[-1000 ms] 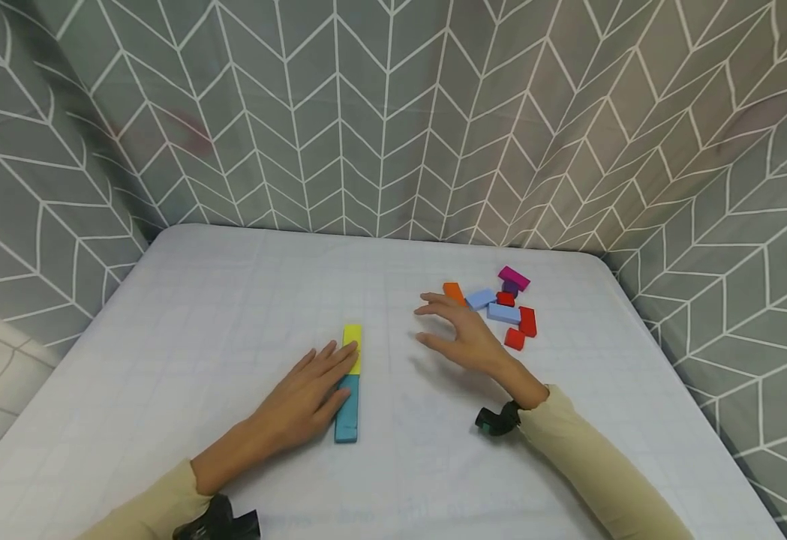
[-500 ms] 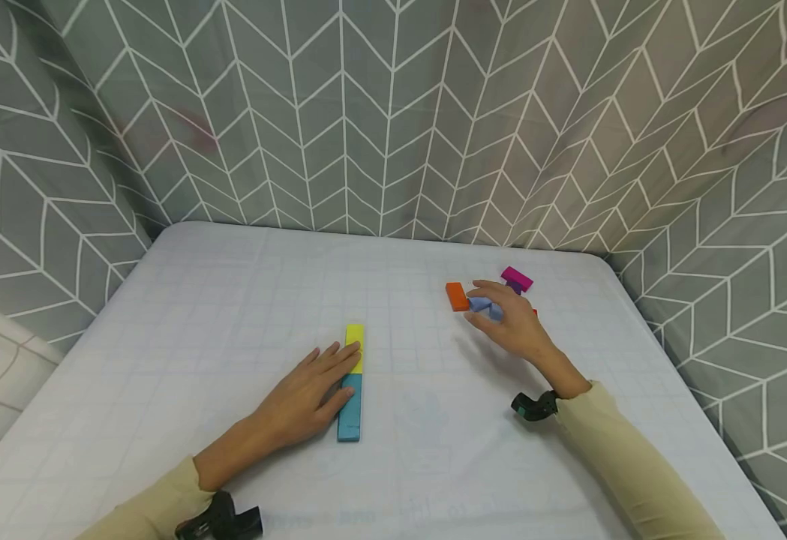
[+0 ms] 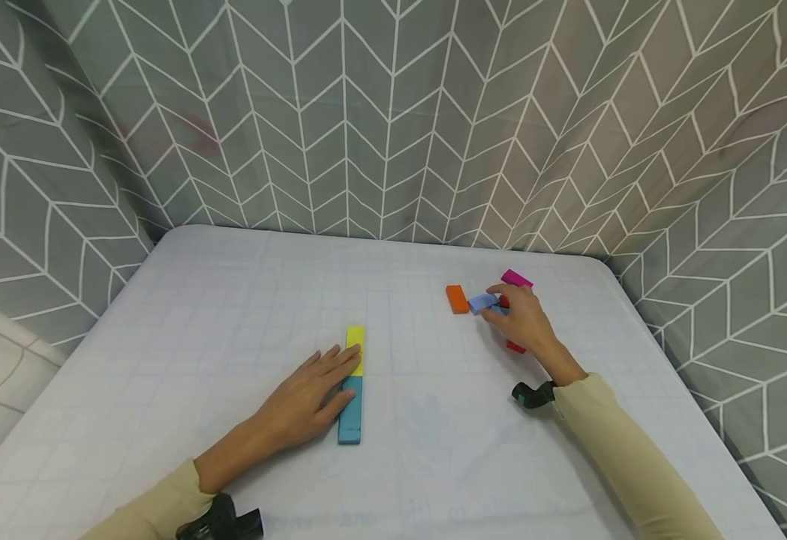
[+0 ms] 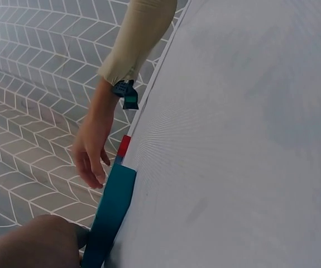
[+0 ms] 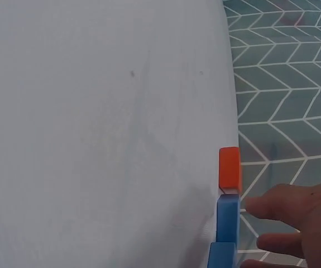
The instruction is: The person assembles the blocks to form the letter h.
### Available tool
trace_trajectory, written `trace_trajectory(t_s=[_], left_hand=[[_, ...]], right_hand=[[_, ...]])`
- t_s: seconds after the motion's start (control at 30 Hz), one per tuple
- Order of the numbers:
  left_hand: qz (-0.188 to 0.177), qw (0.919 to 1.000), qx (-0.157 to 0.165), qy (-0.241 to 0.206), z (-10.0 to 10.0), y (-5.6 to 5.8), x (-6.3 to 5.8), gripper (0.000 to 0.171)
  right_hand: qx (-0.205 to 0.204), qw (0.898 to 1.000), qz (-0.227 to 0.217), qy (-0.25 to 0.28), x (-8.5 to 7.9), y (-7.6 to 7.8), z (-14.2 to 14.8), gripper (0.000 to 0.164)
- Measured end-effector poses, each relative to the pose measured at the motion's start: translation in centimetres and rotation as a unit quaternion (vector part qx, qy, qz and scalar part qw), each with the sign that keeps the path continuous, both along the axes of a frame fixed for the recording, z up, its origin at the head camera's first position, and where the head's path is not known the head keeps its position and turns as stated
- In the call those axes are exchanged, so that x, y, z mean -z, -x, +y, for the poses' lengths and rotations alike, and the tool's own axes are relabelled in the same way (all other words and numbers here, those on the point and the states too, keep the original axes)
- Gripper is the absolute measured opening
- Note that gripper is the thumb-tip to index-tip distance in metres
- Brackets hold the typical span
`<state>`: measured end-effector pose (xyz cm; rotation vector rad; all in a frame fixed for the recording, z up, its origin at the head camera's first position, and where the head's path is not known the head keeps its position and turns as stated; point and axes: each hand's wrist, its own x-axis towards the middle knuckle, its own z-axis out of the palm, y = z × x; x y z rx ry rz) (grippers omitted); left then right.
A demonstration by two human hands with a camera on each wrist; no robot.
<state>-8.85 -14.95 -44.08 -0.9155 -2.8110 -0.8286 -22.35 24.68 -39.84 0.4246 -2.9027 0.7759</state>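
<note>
My left hand [image 3: 308, 401] rests with straight fingers across a yellow block [image 3: 355, 337] and a longer teal block [image 3: 349, 420], which lie end to end in one line. My right hand [image 3: 528, 322] is over the loose blocks at the right, fingers bent downward and thumb apart from them. A light blue block [image 3: 482, 303] lies under its fingertips, and a red block [image 3: 504, 301] shows between thumb and fingers. No grip on either is visible. In the right wrist view the fingers are spread beside the blue block [image 5: 228, 219]. The hand hides part of the pile.
An orange block [image 3: 457, 299] lies left of the pile, a magenta block [image 3: 518, 278] behind it, and another red block [image 3: 515, 346] in front. All are on a white cloth-covered table [image 3: 244, 300]. A grey patterned curtain [image 3: 366, 112] hangs along the back and sides.
My right hand has moved right from left of the pile to over it, and its fingers have drawn in around the red block. The left hand stays on the yellow and teal blocks.
</note>
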Motion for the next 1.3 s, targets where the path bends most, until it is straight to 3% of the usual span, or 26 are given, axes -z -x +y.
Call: trace_trajectory(t_s=[0.23, 0.73, 1.1, 1.3], left_hand=[[0.002, 1.0000, 0.000, 0.003, 0.0, 0.0, 0.0, 0.059], [0.004, 1.0000, 0.001, 0.005, -0.1, 0.0, -0.3, 0.059], [0.008, 0.9999, 0.003, 0.006, 0.0, 0.1, 0.0, 0.059], [0.002, 1.0000, 0.002, 0.005, -0.1, 0.1, -0.1, 0.058]], right_hand=[[0.024, 0.999, -0.031, -0.028, 0.4, 0.5, 0.0, 0.053], [0.058, 0.996, -0.010, -0.067, 1.0, 0.9, -0.8, 0.055], [0.078, 0.997, -0.019, -0.007, 1.1, 0.9, -0.3, 0.048], [0.058, 0.998, -0.008, 0.023, 0.9, 1.0, 0.0, 0.046]])
